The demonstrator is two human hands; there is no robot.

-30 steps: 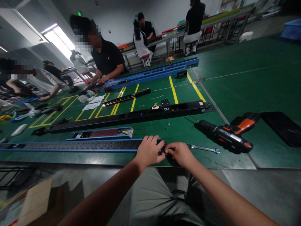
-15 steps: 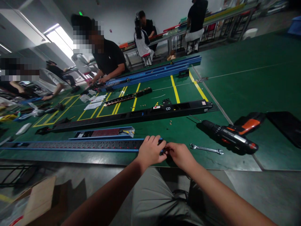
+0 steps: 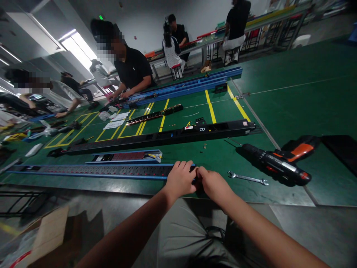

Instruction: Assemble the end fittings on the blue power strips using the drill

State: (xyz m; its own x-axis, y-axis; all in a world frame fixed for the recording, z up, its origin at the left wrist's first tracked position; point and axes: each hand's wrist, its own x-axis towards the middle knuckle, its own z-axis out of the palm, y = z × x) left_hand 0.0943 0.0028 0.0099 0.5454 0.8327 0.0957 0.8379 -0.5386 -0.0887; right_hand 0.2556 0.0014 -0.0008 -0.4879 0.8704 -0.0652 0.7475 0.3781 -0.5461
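Note:
Near the front edge of the green table lies a long blue-edged power strip [image 3: 111,171] with a row of sockets. My left hand [image 3: 181,176] is wrapped over its right end, fingers curled round it. Close against that end, my right hand [image 3: 213,182] has its thumb and fingers pinched together; what they hold, if anything, is hidden. Behind the strip sits a short blue-edged piece [image 3: 125,156] with yellow wires at its end. To the right of my hands are an open-ended wrench [image 3: 248,178] and an orange and black power drill [image 3: 276,163].
A long black housing [image 3: 156,137] crosses the table behind, with small nuts [image 3: 205,146] beside it. Farther back are a copper-lined strip [image 3: 154,114], white papers [image 3: 115,123] and blue rails [image 3: 189,85]. A co-worker [image 3: 134,70] works across the table. A cardboard box [image 3: 47,238] stands below left.
The whole view has shifted slightly, moving the scene a little to the right. My right hand's fingers have turned slightly at the strip's end; my left hand stays on it.

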